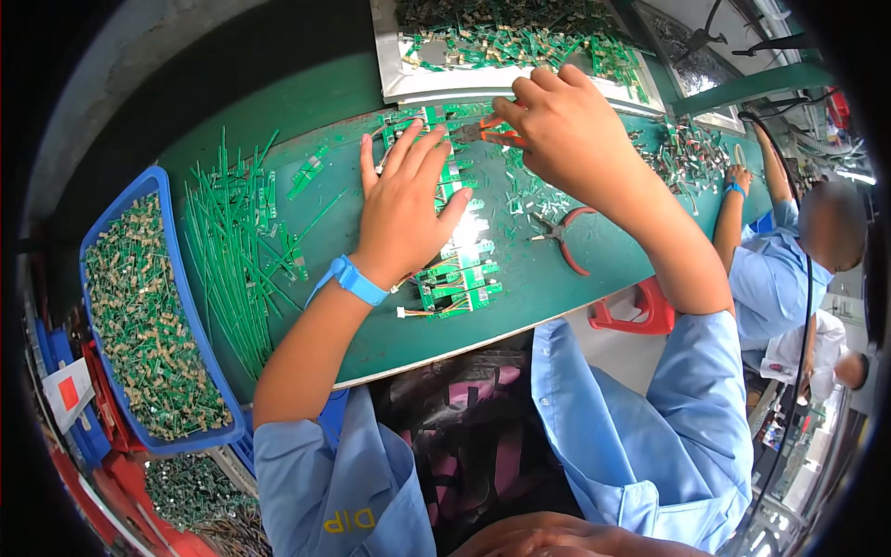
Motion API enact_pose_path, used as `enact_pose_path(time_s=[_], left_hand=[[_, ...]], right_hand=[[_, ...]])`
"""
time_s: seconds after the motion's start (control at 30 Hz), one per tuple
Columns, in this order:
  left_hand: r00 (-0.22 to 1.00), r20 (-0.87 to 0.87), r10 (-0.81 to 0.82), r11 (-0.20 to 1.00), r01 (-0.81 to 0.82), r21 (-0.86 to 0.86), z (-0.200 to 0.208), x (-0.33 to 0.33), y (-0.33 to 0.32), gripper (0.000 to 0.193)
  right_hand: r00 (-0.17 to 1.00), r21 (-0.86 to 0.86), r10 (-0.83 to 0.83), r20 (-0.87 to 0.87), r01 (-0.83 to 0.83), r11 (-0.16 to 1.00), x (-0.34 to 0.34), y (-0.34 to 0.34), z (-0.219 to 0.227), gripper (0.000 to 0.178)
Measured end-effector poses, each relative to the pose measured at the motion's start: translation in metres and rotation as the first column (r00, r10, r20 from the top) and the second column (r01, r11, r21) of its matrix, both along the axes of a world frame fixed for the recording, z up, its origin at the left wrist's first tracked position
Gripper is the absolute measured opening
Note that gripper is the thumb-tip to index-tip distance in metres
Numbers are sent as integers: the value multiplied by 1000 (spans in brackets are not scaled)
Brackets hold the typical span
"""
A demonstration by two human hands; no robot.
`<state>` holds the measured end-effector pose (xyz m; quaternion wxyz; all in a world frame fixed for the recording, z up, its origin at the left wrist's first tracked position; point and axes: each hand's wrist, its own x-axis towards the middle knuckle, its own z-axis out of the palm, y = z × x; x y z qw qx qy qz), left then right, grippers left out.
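I see orange handles on the cutters (pixel 504 139) gripped by the right fingers (pixel 527 91), and darker red on the pliers (pixel 562 243) below them. Under and below the left fingers (pixel 403 148), my feed shows circuit boards (pixel 479 278), green broken by white. Left of those fingers: green strips (pixel 227 255), then a blue bin (pixel 198 320).

"How many bare hands are over the green flat-topped table (pixel 529 292)?"
"Two: one left hand (pixel 406 206), one right hand (pixel 564 125)."
"Tools there?"
"Two pliers: one orange-handled metal pair (pixel 475 132), one red-handled metal pair (pixel 558 232)."
"At the table's left end?"
"One blue rectangular plastic bin (pixel 209 440); its small green-and-tan boards (pixel 148 316) are too many to count."
"By the table's near edge?"
"One red plastic stool (pixel 661 308)."
"People past the table's right end?"
"Two: one in light blue (pixel 775 278), one in white (pixel 787 351)."
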<state>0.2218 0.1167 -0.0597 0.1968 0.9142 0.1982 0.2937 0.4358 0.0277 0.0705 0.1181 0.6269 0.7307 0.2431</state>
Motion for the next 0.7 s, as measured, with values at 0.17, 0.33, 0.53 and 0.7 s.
enact_pose_path(time_s=[0.17,0.33,0.53,0.7], left_hand=[[1000,1,-18,1000,18,13,-2,1,-1,51],[999,-43,-1,999,3,37,-1,1,-1,51],[1000,1,5,1000,-5,-4,-4,-2,4,43],[1000,11,-14,999,15,-35,-4,0,2,37]], right_hand=[[997,-2,-52,-50,52,999,-10,1,1,31],[772,-443,-624,-120,521,730,-17,-1,27,28],[965,6,-242,-98,244,970,14,-41,1,38],[970,-59,-82,-230,70,996,-14,-49,3,43]])
